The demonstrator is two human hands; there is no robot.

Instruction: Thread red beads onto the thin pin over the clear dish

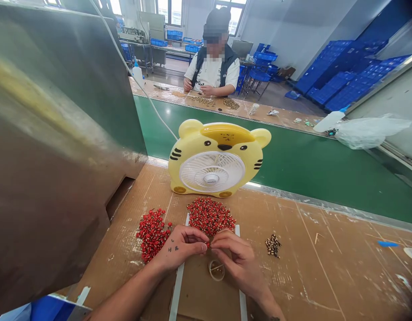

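Observation:
My left hand is closed in a pinch on a small red piece over the cardboard. From the other side my right hand pinches at the same piece; its finer detail is too small to make out. Just behind my fingers lies a pile of red and gold-coloured pieces. A second heap of red pieces is left of my left hand. Below my fingertips stands a small round clear dish with a thin stick across it.
A yellow animal-shaped fan stands behind the piles. Right of my hands lie small black and gold pieces. A large metal cabinet bounds the left side. Across a green panel, another person works with small parts.

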